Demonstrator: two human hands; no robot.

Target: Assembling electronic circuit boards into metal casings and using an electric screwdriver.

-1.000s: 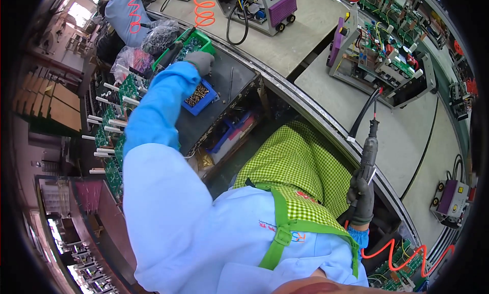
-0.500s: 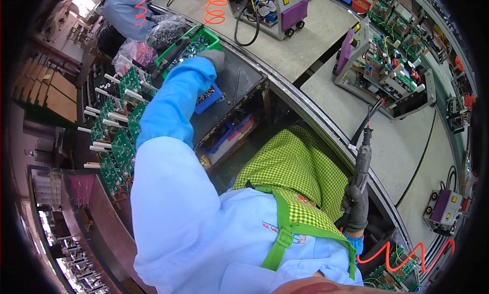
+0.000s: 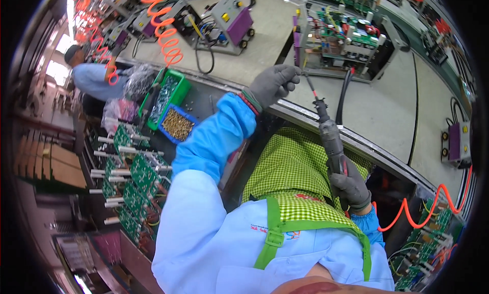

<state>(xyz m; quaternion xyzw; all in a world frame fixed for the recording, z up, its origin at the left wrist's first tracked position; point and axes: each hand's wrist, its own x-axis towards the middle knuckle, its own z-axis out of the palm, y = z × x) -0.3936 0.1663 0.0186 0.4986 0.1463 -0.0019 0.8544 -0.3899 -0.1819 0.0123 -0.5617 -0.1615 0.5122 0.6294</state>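
My right hand (image 3: 351,188), in a dark grey glove, is wrapped round a grey and black power screwdriver (image 3: 332,140). The tool slants up and to the left, its thin bit ending close to my left hand (image 3: 275,84). That hand, gloved in grey too, is held above the work table's near edge with its fingers curled together. Whatever they pinch is hidden or too small to make out. Just beyond the bit stands an opened machine (image 3: 351,44) with green circuit boards, wires and a purple side panel.
At the left lie a green bin (image 3: 177,92) of small metal screws and a blue tray (image 3: 177,125) of brass-coloured parts. Green circuit boards (image 3: 142,174) stand below them. Orange coiled hoses (image 3: 165,36) hang at upper left. Another person (image 3: 94,80) is at far left.
My left hand has come out of the green bin and moved right to the bit. The screwdriver has moved up and left, in my right hand's grip. The view has shifted.
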